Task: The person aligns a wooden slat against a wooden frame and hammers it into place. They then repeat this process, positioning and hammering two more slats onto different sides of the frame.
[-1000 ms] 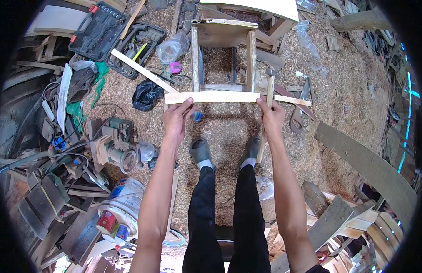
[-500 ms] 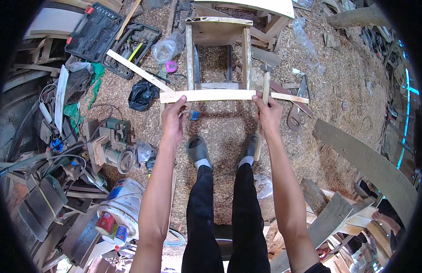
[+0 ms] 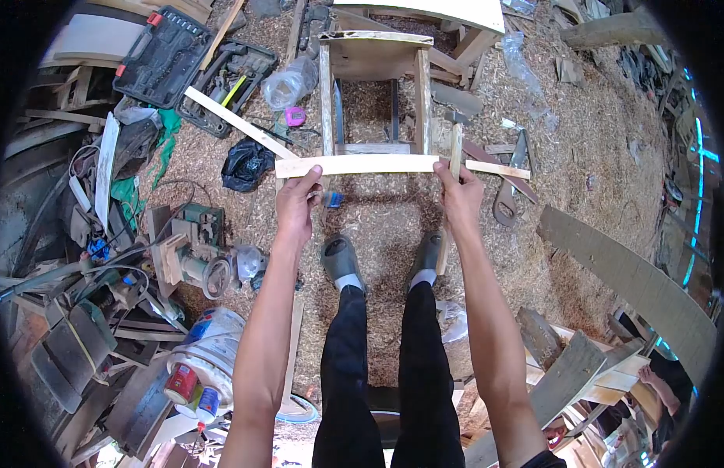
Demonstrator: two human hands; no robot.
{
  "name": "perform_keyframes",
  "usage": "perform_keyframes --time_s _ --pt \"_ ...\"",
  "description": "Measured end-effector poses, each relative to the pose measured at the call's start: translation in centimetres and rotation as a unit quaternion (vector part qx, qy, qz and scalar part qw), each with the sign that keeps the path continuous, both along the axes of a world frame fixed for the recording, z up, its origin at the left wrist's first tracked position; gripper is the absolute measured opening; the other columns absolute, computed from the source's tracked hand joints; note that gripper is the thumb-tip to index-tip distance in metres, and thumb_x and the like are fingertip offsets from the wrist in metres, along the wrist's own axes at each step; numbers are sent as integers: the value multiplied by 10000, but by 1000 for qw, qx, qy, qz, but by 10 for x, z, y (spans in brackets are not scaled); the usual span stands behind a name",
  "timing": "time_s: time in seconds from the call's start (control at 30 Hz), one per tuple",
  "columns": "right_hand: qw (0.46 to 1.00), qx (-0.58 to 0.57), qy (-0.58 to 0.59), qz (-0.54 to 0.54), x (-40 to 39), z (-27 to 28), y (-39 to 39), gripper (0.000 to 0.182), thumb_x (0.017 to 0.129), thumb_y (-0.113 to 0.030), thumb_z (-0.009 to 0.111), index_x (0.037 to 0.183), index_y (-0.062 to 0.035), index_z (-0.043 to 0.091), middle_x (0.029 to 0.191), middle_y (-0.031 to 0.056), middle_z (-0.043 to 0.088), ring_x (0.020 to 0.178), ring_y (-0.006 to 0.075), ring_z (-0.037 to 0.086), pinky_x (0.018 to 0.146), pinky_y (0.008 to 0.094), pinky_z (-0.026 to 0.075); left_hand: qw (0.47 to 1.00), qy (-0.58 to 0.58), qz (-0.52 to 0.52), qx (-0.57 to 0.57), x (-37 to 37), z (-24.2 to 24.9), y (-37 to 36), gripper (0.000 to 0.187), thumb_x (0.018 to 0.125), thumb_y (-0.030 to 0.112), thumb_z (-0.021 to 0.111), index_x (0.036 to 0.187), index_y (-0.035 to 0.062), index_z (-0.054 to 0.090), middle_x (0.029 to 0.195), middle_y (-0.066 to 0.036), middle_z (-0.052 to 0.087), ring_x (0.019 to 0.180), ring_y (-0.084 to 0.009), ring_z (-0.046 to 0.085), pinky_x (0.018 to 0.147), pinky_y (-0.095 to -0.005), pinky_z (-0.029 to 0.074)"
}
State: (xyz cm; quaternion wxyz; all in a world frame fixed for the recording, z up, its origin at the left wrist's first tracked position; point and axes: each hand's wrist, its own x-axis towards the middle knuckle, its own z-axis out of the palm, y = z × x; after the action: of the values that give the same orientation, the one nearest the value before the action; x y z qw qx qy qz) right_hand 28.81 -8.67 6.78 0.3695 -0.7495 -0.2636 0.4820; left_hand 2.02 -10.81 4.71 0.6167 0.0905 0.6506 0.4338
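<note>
A pale, thin wooden strip [image 3: 369, 164] lies level across the view, held at both ends. My left hand [image 3: 297, 207] pinches its left end, thumb on top. Its right end is between the fingers of my right hand [image 3: 462, 201], which also has a hammer [image 3: 456, 144] with its head up and its wooden handle running down past the palm. Beyond the strip stands a small wooden frame [image 3: 423, 101] with a curved top board. Another narrow light strip [image 3: 237, 121] slants down from the upper left behind the left end.
A handsaw [image 3: 506, 199] lies to the right on sawdust. Upper left are an open tool case [image 3: 163, 58], a pink tape measure [image 3: 295, 116] and a black bag [image 3: 246, 164]. A bucket [image 3: 214, 343] stands lower left. Another person's hand [image 3: 660, 384] shows lower right.
The view has shifted very slightly. Both hands keep the same hold on the strip, and the other person's hand at the lower right has moved a little.
</note>
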Motion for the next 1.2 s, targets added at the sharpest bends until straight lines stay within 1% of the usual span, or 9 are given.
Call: perform_keyframes --time_s 0.37,0.67,0.73,0.77,0.8,0.83,0.87,0.97,1.2 --pt "999 1 -25 22 3 -1 0 307 817 -208 731 1015 26 714 824 62 687 755 109 579 720 265 445 999 40 -10 17 0 -10 -7 220 885 221 689 957 20 636 777 -10 592 682 -100 534 610 -258 410" --pt "1000 -24 1 9 4 4 -3 303 817 -186 729 1052 4 701 860 68 682 766 131 585 733 290 455 993 28 75 87 18 3 -20 257 881 114 682 1085 -22 605 857 -21 620 724 -77 553 650 -224 452" --pt "998 27 -52 35 9 0 -9 306 807 -168 732 1065 -7 697 901 77 683 798 150 594 753 303 461 963 253 -2 87 16 8 -29 318 847 112 709 1116 -5 587 940 -58 620 803 -147 575 738 -286 464" --pt "989 77 -107 61 12 -1 -10 314 797 -150 735 1079 -18 693 942 87 683 830 169 602 772 317 466 963 255 -2 88 12 12 -33 318 847 112 709 1116 -5 587 940 -58 620 803 -147 575 738 -286 464" --pt "989 79 -106 61 16 -1 -8 314 797 -150 735 1079 -18 693 942 87 683 830 169 602 772 317 466 866 460 -104 169 7 23 -34 318 818 130 727 1087 16 601 992 -69 624 893 -194 580 788 -333 449" --pt "980 119 -128 92 21 -1 -6 310 786 -128 736 1073 -20 691 981 100 678 873 194 613 797 328 471 710 633 -198 238 2 32 -32 319 789 148 745 1057 37 614 1044 -79 628 982 -241 585 837 -380 434" --pt "968 157 -152 123 25 -1 -6 308 775 -107 737 1067 -22 688 1021 112 674 917 219 624 821 340 476 711 632 -198 238 -2 39 -28 319 789 148 745 1057 37 614 1044 -79 628 982 -241 585 837 -380 434" --pt "934 192 -219 205 28 13 5 309 739 -59 737 1043 -33 695 1053 114 668 959 259 643 857 353 486 613 624 -325 359 -14 47 -5 355 729 120 741 1073 100 653 1107 -71 616 1095 -295 537 929 -431 407" --pt "892 211 -220 334 27 19 14 342 696 -40 758 1033 -28 694 1124 89 651 1022 268 635 888 346 493 560 581 -415 420 -29 35 21 348 703 13 713 1044 73 678 1136 -103 616 1077 -313 568 912 -409 474"
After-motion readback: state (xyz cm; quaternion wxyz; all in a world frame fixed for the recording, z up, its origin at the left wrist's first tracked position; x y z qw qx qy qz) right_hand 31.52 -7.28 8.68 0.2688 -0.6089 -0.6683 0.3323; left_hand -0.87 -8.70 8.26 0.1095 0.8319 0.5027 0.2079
